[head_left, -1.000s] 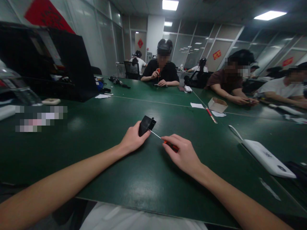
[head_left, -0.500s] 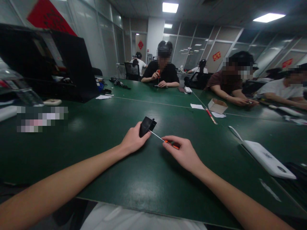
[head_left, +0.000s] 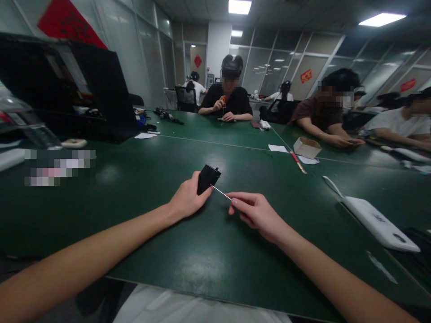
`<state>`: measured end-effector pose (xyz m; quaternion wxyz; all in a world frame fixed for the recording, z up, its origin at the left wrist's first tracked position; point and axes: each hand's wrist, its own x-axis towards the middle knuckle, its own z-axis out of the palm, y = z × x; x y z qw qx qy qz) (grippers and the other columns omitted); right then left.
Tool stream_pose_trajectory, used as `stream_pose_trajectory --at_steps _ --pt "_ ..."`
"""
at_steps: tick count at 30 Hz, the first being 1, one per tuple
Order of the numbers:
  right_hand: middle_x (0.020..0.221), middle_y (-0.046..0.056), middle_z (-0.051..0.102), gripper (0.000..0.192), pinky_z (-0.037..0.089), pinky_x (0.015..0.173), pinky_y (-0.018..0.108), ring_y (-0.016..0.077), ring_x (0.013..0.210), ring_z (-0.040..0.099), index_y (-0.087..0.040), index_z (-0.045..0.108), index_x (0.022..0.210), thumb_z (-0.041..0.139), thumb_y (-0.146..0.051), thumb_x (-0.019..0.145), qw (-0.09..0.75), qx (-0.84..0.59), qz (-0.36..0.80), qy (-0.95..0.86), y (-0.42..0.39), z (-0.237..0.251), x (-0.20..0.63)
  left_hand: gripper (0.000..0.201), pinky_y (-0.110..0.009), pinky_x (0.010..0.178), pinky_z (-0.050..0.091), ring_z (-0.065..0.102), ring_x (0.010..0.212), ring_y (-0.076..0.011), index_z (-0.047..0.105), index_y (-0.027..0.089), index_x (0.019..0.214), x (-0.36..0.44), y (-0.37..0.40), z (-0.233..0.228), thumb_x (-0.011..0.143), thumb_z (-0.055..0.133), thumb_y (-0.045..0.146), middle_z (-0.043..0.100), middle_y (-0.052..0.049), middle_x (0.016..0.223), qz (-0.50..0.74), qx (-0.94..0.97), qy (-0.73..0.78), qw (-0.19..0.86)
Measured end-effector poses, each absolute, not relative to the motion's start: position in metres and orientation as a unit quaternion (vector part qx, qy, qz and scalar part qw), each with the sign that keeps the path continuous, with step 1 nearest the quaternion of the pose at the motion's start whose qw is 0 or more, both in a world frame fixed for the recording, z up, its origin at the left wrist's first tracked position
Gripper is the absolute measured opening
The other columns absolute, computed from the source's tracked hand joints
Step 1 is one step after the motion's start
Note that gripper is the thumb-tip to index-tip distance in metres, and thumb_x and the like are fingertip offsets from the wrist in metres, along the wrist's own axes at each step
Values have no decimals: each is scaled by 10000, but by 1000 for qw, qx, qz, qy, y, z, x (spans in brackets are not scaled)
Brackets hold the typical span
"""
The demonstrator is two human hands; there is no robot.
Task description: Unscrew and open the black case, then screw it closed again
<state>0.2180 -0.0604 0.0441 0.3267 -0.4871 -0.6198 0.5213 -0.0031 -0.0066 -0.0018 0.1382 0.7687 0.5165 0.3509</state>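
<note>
Two bare forearms reach out over the dark green worktop (head_left: 141, 179), meeting near its middle. Beyond the small black plastic box (head_left: 208, 178) lie a red-handled screwdriver (head_left: 297, 162) and an open cardboard carton (head_left: 305, 147); to the box's right rests a flat white device (head_left: 377, 223). The left hand (head_left: 187, 198) wraps its fingers round the box, apparently pinning it upright on the worktop so it cannot slide. The right hand (head_left: 257, 211) pinches a thin metal-shafted screwdriver (head_left: 221, 193), its tip touching the box's near side, its handle hidden under the fingers.
</note>
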Motion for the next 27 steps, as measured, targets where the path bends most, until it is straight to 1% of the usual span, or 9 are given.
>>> stream_pose_trajectory --at_steps 2,4,5,7,10,14,19,23,27 --pt "800 54 704 308 437 525 247 141 605 574 -165 699 1169 537 -287 937 317 -477 342 -745 -63 41 218 395 -313 594 435 638 678 -247 465 168 1147 -2 -7 -2 914 511 483 652 -80 820 345 770 521 131" --pt "902 90 716 327 497 679 300 186 748 637 -145 676 1221 484 -221 967 282 -444 140 -839 -65 37 220 391 -316 596 438 645 691 -256 460 163 1140 -1 -7 -2 917 508 479 657 -89 828 339 770 527 123" --pt "954 108 712 346 502 689 310 197 769 644 -131 651 1259 462 -194 976 255 -429 49 -865 -66 34 221 387 -317 596 440 649 695 -259 458 160 1134 -1 -8 -2 918 507 478 659 -92 829 336 769 529 121" --pt "995 129 702 372 487 609 296 202 742 645 -106 611 1305 440 -152 979 202 -407 -95 -886 -67 30 223 380 -320 598 442 654 701 -264 455 157 1124 0 -8 -1 920 507 473 662 -99 830 331 768 536 117" --pt "960 125 706 371 432 507 270 198 721 641 -100 615 1290 446 -96 959 159 -381 -232 -881 -67 28 226 379 -324 603 449 661 705 -269 448 157 1130 0 -9 0 919 509 467 669 -106 843 326 768 540 114" --pt "954 126 707 393 416 502 270 193 722 633 -94 620 1270 433 -36 929 149 -351 -297 -875 -68 31 227 390 -325 596 449 665 705 -274 441 155 1136 1 -11 1 919 505 472 672 -110 847 319 770 542 111" --pt "934 121 707 388 417 511 282 175 647 609 -101 632 1252 430 -33 928 146 -343 -329 -867 -74 34 223 390 -324 597 442 672 719 -281 431 156 1145 2 -13 3 922 496 469 679 -117 863 310 772 546 104" --pt "906 122 712 361 428 523 288 175 636 602 -86 650 1221 430 -35 940 144 -330 -354 -863 -77 38 221 392 -333 614 448 682 739 -297 430 160 1145 4 -13 3 921 490 476 686 -130 875 302 767 557 99" --pt "954 130 725 337 429 516 293 175 651 620 -76 671 1183 431 -37 951 155 -317 -356 -865 -78 42 220 405 -336 616 448 687 746 -306 425 164 1156 5 -14 3 917 490 484 690 -136 901 298 769 557 95"
